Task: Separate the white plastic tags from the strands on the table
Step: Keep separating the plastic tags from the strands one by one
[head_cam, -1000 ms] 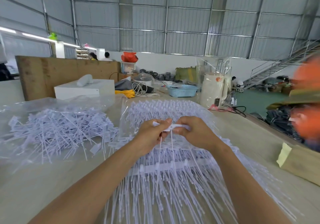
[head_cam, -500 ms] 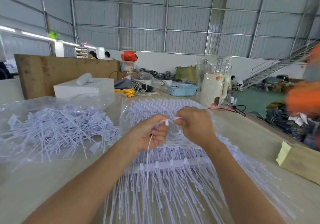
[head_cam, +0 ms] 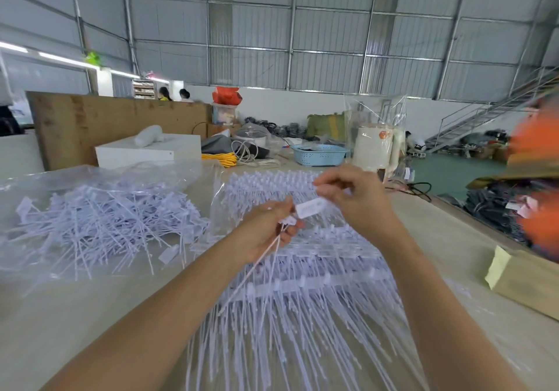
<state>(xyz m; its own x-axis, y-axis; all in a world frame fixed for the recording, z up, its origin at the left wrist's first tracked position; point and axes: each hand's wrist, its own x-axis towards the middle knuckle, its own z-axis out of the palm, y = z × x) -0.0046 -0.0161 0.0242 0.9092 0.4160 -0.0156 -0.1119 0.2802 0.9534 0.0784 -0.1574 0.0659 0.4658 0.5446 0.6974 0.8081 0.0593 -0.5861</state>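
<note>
A wide sheet of joined white plastic tags with long strands (head_cam: 302, 294) lies on clear plastic in front of me. My left hand (head_cam: 266, 230) pinches a white tag (head_cam: 308, 208) by its neck, its thin strands trailing down past my wrist. My right hand (head_cam: 354, 194) is raised just right of the tag, fingers curled, thumb and forefinger pinched together at its top; whether it holds anything is unclear. A heap of separated tags (head_cam: 99, 224) lies on a clear bag at the left.
A cardboard box with yellow tape (head_cam: 526, 281) sits at the right table edge. Behind the tags stand a blue basket (head_cam: 320, 154), a white kettle in plastic (head_cam: 375, 145), a white box (head_cam: 148, 151) and yellow cable (head_cam: 219, 159). A person in orange (head_cam: 541, 209) is at the right.
Both hands were together on the tag row; now they have lifted, the left holds a freed tag with strands, and the right has pulled up and away to the right.
</note>
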